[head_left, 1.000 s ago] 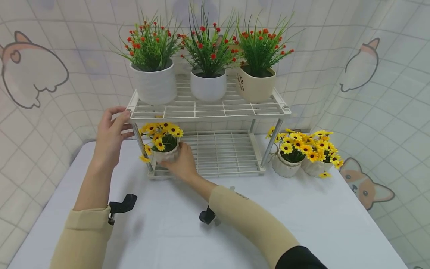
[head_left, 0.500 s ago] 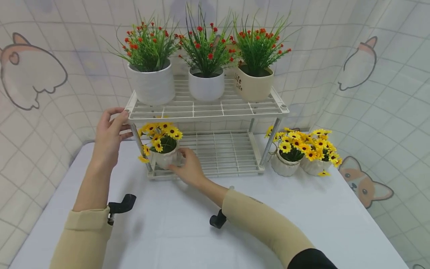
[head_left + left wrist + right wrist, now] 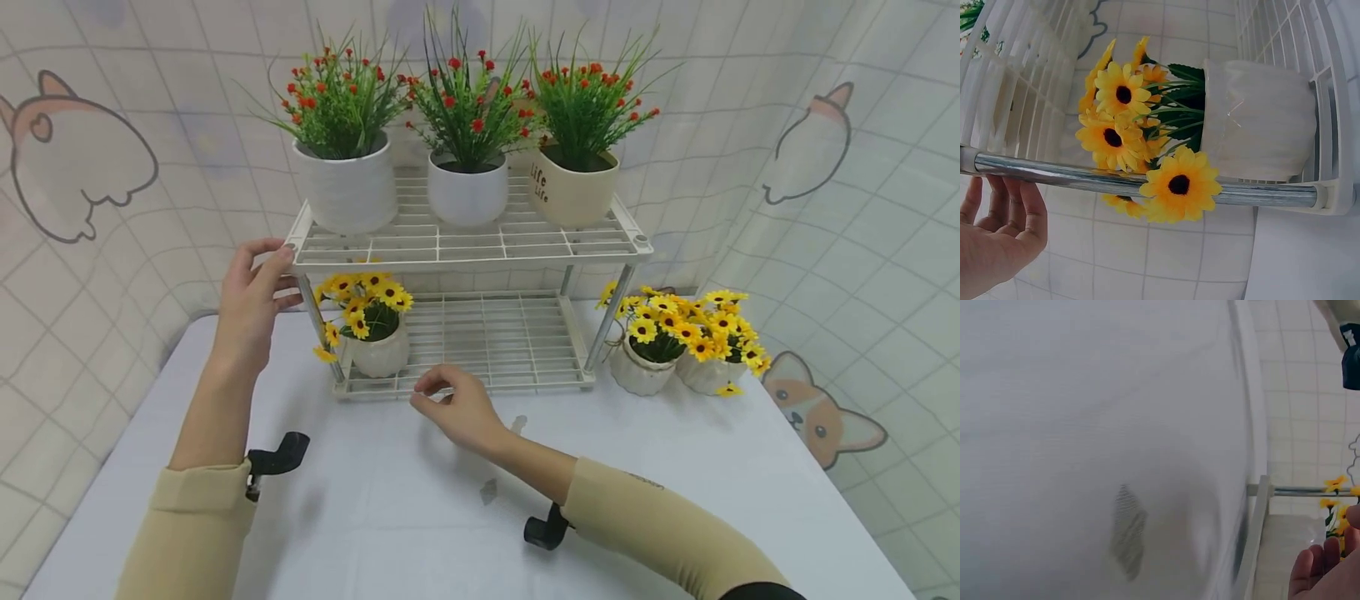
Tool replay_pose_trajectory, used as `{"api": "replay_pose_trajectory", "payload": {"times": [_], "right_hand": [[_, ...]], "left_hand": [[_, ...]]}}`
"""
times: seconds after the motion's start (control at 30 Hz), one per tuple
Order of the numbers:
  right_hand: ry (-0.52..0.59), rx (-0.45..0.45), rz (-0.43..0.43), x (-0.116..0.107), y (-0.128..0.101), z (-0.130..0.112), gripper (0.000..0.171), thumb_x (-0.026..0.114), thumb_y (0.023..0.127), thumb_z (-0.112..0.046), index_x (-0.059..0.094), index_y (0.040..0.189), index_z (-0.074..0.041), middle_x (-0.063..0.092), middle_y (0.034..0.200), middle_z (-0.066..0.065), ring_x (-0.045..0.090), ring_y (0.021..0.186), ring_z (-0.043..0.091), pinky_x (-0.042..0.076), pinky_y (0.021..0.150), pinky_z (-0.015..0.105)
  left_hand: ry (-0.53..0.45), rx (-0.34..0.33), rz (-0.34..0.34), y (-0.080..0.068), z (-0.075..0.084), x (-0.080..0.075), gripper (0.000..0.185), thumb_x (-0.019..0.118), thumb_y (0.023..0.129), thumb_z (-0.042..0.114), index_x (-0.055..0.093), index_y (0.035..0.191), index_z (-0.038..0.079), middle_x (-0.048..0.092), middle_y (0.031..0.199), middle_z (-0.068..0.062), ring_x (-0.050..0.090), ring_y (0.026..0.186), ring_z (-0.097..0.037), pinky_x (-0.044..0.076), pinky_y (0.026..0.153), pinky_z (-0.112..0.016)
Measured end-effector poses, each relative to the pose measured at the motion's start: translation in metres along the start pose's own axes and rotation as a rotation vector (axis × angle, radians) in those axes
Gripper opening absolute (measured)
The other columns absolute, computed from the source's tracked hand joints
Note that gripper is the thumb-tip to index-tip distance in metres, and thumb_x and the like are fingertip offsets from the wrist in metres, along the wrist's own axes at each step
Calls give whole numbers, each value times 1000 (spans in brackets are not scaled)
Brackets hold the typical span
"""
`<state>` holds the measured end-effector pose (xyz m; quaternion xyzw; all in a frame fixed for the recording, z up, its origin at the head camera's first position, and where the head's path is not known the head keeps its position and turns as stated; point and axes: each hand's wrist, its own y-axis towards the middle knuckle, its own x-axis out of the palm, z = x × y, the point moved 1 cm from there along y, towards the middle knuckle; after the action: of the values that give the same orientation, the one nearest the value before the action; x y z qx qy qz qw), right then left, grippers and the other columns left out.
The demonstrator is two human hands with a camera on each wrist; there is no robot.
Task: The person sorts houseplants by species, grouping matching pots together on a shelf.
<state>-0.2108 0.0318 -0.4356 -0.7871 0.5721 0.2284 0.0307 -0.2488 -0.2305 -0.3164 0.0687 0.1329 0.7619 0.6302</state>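
Observation:
A white two-tier wire rack (image 3: 472, 266) stands on the table. My left hand (image 3: 251, 308) holds its upper left corner, thumb on the corner and fingers behind the metal post (image 3: 1072, 174). On the left end of the lower shelf sits a small white pot of yellow sunflowers (image 3: 381, 353), upright, some blooms poking out past the post. In the left wrist view this pot (image 3: 1260, 119) rests inside the rack. My right hand (image 3: 461, 408) hangs before the lower shelf, apart from the pot, fingers loosely curled round nothing.
Three pots of red flowers and grass line the top shelf: a ribbed white one (image 3: 347, 187), a plain white one (image 3: 467, 193) and a cream one (image 3: 576, 192). Two more sunflower pots, a nearer one (image 3: 643, 368) and another (image 3: 708, 372), stand right of the rack.
My right hand has let go of the sunflower pot and drawn back to the right, leaving the pot on the lower shelf. The left hand has stayed at the rack's corner.

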Motion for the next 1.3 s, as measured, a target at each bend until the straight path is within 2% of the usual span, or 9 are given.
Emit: {"api": "replay_pose_trajectory", "payload": {"times": [0.23, 0.4, 0.5, 0.8, 0.93, 1.07, 1.17, 1.3], "right_hand": [[-12, 34, 8, -29, -30, 9, 6, 73, 96, -16, 70, 99, -11, 69, 99, -4, 63, 99, 13, 53, 81, 31], [-10, 53, 64, -49, -46, 21, 6, 74, 95, -14, 70, 98, -10, 70, 98, -2, 64, 98, 15, 53, 81, 31], [30, 80, 120, -62, -55, 28, 6, 74, 94, -10, 70, 98, -8, 69, 98, 1, 65, 97, 18, 53, 81, 31], [188, 260, 341, -95, -80, 51, 12, 69, 99, -7, 65, 107, 2, 67, 100, 11, 62, 90, 16, 54, 77, 28], [203, 288, 441, -112, -83, 58, 17, 67, 101, -7, 63, 111, 5, 65, 100, 12, 61, 88, 14, 53, 74, 25], [184, 342, 537, -129, -85, 66, 20, 65, 102, -12, 62, 113, 4, 64, 98, 4, 60, 87, 11, 51, 74, 24], [175, 395, 606, -139, -87, 72, 22, 64, 103, -15, 61, 115, 4, 63, 97, 0, 58, 87, 9, 49, 73, 22], [198, 451, 676, -150, -89, 76, 32, 63, 104, -19, 55, 125, 4, 57, 110, 4, 53, 93, 10, 45, 71, 18]], "left_hand": [[-9, 3, -3, 1, 0, 0, 37, 56, 106, 39, 49, 136, 19, 61, 119, 1, 58, 108, -20, 45, 91, -34], [-2, -1, 1, 0, 0, 0, 37, 56, 106, 39, 48, 137, 19, 61, 121, -1, 58, 108, -19, 45, 91, -34], [7, -3, 1, 1, 0, 0, 38, 56, 106, 39, 48, 138, 19, 61, 122, -3, 58, 108, -19, 45, 91, -34], [22, -6, -10, 1, 2, -1, 39, 55, 107, 40, 48, 138, 19, 61, 122, 1, 58, 109, -19, 46, 92, -35], [26, -10, -3, 2, 3, 0, 37, 55, 107, 40, 48, 137, 20, 60, 124, -2, 58, 109, -19, 46, 93, -36], [25, -15, 1, 2, 3, 1, 37, 55, 107, 40, 49, 137, 20, 60, 126, -6, 58, 109, -20, 46, 93, -37], [33, -19, 0, 2, 3, 1, 37, 54, 107, 41, 48, 137, 20, 60, 125, -3, 58, 109, -19, 46, 93, -36], [33, -16, 1, 1, 3, 0, 37, 54, 107, 41, 48, 137, 19, 60, 122, 0, 58, 108, -19, 46, 92, -36]]}}
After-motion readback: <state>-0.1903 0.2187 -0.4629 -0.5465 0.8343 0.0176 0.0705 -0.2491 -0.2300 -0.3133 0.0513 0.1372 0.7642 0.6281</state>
